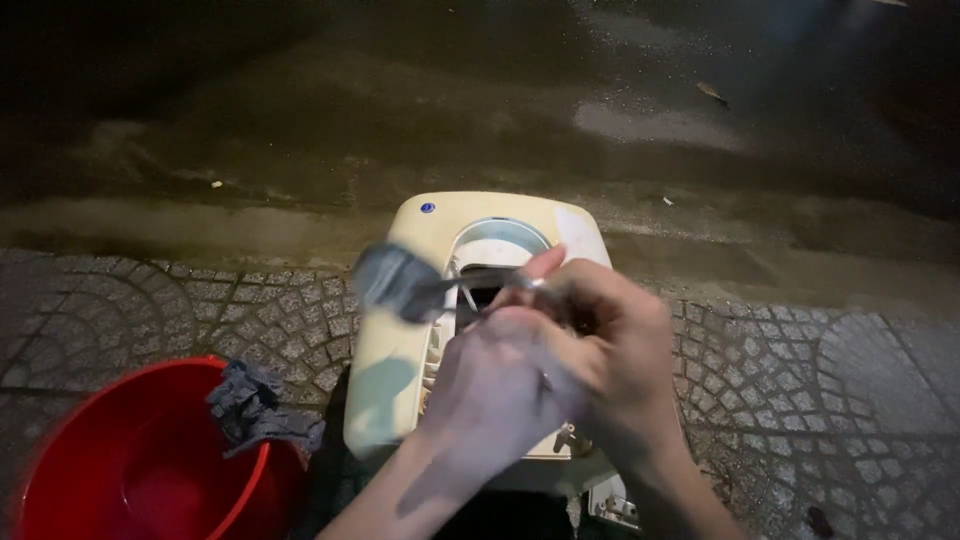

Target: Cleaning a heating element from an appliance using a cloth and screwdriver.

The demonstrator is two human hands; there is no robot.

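A cream plastic appliance housing (400, 330) with a round opening lies on the paved ground in front of me. Both hands are over its middle. My left hand (495, 395) reaches in from below, fingers curled, pressed against my right hand. My right hand (610, 350) grips the thin handle of a grey tool (400, 282), whose blurred broad head sticks out to the left above the housing. Whether the left hand also holds the tool is hidden.
A red plastic basin (120, 465) stands at the lower left with a dark grey rag (255, 405) draped over its rim. Cobbled paving (800, 380) surrounds the housing. Beyond a kerb lies wet dark road (500, 100).
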